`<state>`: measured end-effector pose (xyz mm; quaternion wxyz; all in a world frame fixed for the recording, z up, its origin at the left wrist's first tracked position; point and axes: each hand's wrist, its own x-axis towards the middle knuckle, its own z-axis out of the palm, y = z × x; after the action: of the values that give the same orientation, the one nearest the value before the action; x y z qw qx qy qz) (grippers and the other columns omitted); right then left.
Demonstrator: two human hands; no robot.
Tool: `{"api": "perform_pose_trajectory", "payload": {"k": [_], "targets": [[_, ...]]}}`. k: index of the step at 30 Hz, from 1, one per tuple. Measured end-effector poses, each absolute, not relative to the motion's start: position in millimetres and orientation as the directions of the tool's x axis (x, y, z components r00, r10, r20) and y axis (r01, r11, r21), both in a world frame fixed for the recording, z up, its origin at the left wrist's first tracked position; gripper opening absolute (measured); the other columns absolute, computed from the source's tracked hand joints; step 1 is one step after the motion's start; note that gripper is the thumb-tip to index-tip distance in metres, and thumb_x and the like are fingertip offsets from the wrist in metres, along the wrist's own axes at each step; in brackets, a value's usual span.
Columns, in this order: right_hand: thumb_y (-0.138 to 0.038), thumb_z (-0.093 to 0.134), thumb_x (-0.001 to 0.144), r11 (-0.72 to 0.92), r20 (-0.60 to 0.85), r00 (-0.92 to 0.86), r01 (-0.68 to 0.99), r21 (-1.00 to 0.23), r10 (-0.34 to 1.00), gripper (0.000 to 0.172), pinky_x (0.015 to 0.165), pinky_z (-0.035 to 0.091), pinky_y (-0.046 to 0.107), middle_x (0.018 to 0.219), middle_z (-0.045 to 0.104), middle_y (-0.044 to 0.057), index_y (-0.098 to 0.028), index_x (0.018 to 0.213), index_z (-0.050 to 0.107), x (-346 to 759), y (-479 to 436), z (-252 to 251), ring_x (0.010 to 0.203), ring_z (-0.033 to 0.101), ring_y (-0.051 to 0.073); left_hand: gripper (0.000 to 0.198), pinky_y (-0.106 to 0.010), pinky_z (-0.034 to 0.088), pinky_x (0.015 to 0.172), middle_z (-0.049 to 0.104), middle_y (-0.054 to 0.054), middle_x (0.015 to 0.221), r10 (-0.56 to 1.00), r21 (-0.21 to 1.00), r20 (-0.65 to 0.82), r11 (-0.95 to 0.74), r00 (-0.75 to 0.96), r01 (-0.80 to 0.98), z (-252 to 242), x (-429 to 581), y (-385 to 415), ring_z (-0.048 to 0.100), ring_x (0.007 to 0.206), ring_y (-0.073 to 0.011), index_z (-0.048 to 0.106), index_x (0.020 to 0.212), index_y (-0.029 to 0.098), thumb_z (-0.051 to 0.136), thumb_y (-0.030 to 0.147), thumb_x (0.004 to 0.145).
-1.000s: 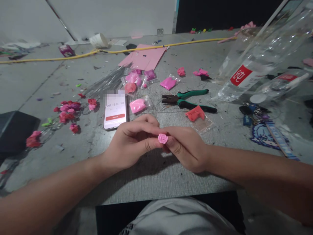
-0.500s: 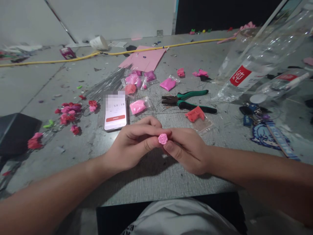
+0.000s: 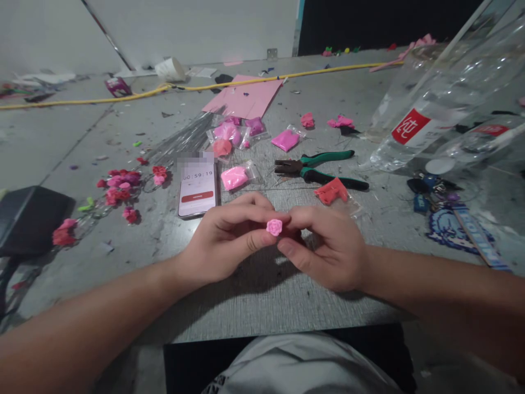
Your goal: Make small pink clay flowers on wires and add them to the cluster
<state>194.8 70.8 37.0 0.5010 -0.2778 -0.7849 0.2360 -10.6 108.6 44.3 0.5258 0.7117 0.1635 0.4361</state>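
Observation:
A small pink clay rose [image 3: 274,227] is pinched between the thumb and index finger of my left hand [image 3: 221,241], its swirled petals facing up toward me. Close on its right side is my right hand [image 3: 328,249], thumb and index fingertip parted around the flower's edge. Whether the right index fingertip touches the rose, I cannot tell. Beyond my hands are a bag of pink clay [image 3: 234,178], an opened bag with red clay [image 3: 331,191] and green-handled pliers [image 3: 320,165]. A phone [image 3: 197,189] showing a timer lies past my left hand.
Finished-looking pink and red clay flowers [image 3: 118,183] on wires lie at left, near a black box-shaped object [image 3: 35,219]. Clear plastic bottles [image 3: 435,120] and a keychain [image 3: 455,230] occupy the right. Behind are wires [image 3: 180,137], pink paper [image 3: 250,96] and a yellow cable [image 3: 295,77].
My right thumb has come away from the rose, and that hand has shifted slightly right with its fingers parting. My left hand keeps its pinch; the view has moved a little.

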Motion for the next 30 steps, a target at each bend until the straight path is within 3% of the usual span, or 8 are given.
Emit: {"api": "perform_pose_trajectory", "payload": {"k": [5, 10, 15, 21, 30], "targets": [[-0.027, 0.072, 0.097, 0.689, 0.655, -0.216, 0.237, -0.685, 0.724, 0.013, 0.062, 0.055, 0.025, 0.084, 0.07, 0.0, -0.022, 0.104, 0.063, 191.5, 69.6, 36.7, 0.069, 0.063, 0.012, 0.028, -0.028, 0.057, 0.077, 0.07, -0.004, 0.093, 0.723, 0.84, 0.499, -0.538, 0.477, -0.063, 42.1, -10.4, 108.2, 0.065, 0.087, -0.0146, 0.083, 0.119, 0.032, 0.076, 0.019, 0.094], [-0.027, 0.072, 0.098, 0.679, 0.64, -0.224, 0.241, -0.694, 0.735, 0.014, 0.062, 0.057, 0.024, 0.09, 0.074, 0.002, -0.021, 0.11, 0.066, 191.9, 70.8, 36.5, 0.075, 0.067, 0.013, 0.031, -0.028, 0.057, 0.081, 0.072, -0.005, 0.099, 0.732, 0.819, 0.512, -0.573, 0.45, 0.001, 41.8, -9.8, 107.9, 0.066, 0.09, -0.015, 0.081, 0.122, 0.032, 0.075, 0.018, 0.095], [-0.021, 0.069, 0.099, 0.715, 0.66, -0.278, 0.317, -0.623, 0.698, 0.017, 0.062, 0.057, 0.024, 0.095, 0.078, 0.004, -0.019, 0.116, 0.068, 194.4, 69.8, 40.8, 0.072, 0.068, 0.012, 0.029, -0.027, 0.056, 0.079, 0.073, -0.005, 0.1, 0.757, 0.843, 0.503, -0.537, 0.417, -0.041, 41.2, -9.4, 106.9, 0.067, 0.092, -0.0155, 0.081, 0.119, 0.029, 0.076, 0.017, 0.094], [-0.02, 0.07, 0.098, 0.722, 0.664, -0.289, 0.357, -0.593, 0.689, 0.016, 0.061, 0.057, 0.024, 0.092, 0.079, 0.004, -0.02, 0.114, 0.069, 195.9, 68.3, 41.2, 0.066, 0.067, 0.012, 0.011, -0.03, 0.054, 0.078, 0.074, -0.004, 0.092, 0.761, 0.845, 0.517, -0.526, 0.393, -0.094, 42.1, -8.0, 106.9, 0.066, 0.085, -0.0158, 0.08, 0.103, 0.025, 0.078, 0.02, 0.093], [-0.019, 0.077, 0.095, 0.706, 0.674, -0.216, 0.285, -0.648, 0.706, 0.009, 0.063, 0.055, 0.021, 0.085, 0.077, -0.001, -0.019, 0.099, 0.069, 194.2, 73.4, 38.2, 0.07, 0.069, 0.01, 0.011, -0.028, 0.058, 0.078, 0.076, -0.004, 0.093, 0.707, 0.824, 0.517, -0.564, 0.482, -0.056, 44.2, -10.2, 108.8, 0.07, 0.086, -0.015, 0.079, 0.102, 0.021, 0.072, 0.016, 0.096]]}}
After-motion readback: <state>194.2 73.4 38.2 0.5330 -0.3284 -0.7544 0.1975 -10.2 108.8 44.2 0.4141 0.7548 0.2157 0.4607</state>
